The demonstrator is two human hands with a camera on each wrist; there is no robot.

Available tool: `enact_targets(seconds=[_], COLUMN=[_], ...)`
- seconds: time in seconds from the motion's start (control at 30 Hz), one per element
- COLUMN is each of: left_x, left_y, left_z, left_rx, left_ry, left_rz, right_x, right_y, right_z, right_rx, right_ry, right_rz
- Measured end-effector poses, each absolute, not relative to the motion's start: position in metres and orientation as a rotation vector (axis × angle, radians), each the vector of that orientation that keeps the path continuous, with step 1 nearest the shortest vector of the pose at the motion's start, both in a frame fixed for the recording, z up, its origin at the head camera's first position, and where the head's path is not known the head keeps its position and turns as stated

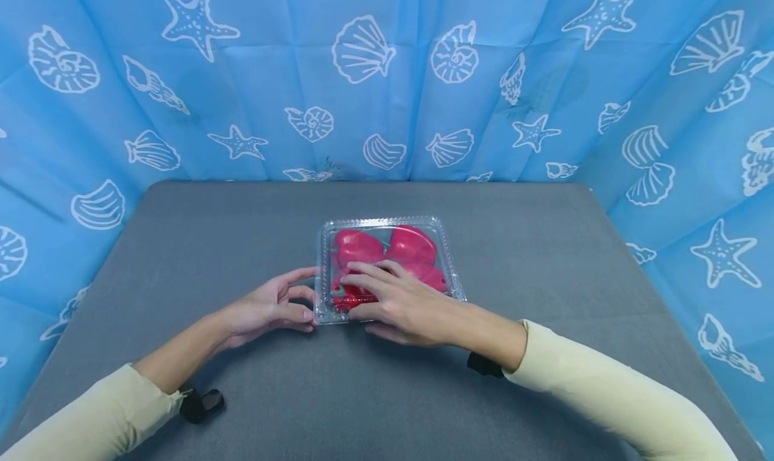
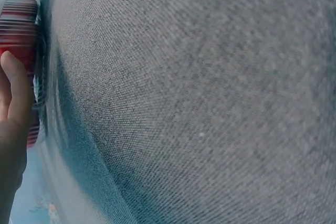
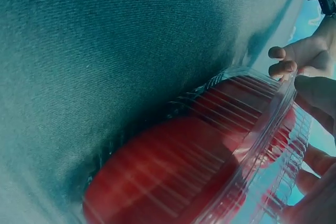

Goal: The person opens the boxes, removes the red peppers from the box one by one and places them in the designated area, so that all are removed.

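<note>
A clear plastic clamshell box sits on the table with glossy red fruit-like pieces inside, some with green stems. My right hand lies across the front part of the lid with its fingers spread and slightly bent. In the right wrist view, its thumb is at the lid's ribbed rim. At the box's left side, my left hand has its thumb near the front corner and its fingertips along the edge. The right hand hides part of the contents.
A grey cloth-covered table extends around the box on every side. Behind it and at both sides hangs a blue curtain with white shells and starfish. Black straps show at the wrists, below pale sleeves.
</note>
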State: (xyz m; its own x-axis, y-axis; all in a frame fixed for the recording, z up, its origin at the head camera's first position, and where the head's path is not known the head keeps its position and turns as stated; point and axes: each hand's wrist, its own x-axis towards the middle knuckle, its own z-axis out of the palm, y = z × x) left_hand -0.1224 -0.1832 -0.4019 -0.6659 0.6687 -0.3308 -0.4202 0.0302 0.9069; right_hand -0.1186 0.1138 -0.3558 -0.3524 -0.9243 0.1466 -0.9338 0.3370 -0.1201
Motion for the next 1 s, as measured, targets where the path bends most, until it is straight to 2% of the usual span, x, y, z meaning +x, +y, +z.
enact_targets(seconds=[1.0], left_x=[-0.118], left_y=[-0.176], left_z=[-0.405], left_rx=[0.184], left_ry=[1.550], left_rz=[1.769], right_x=[-0.118], right_y=[0.098], right_z=[-0.368], right_rx=[1.663], right_ry=[-2.376], right_rz=[0.422])
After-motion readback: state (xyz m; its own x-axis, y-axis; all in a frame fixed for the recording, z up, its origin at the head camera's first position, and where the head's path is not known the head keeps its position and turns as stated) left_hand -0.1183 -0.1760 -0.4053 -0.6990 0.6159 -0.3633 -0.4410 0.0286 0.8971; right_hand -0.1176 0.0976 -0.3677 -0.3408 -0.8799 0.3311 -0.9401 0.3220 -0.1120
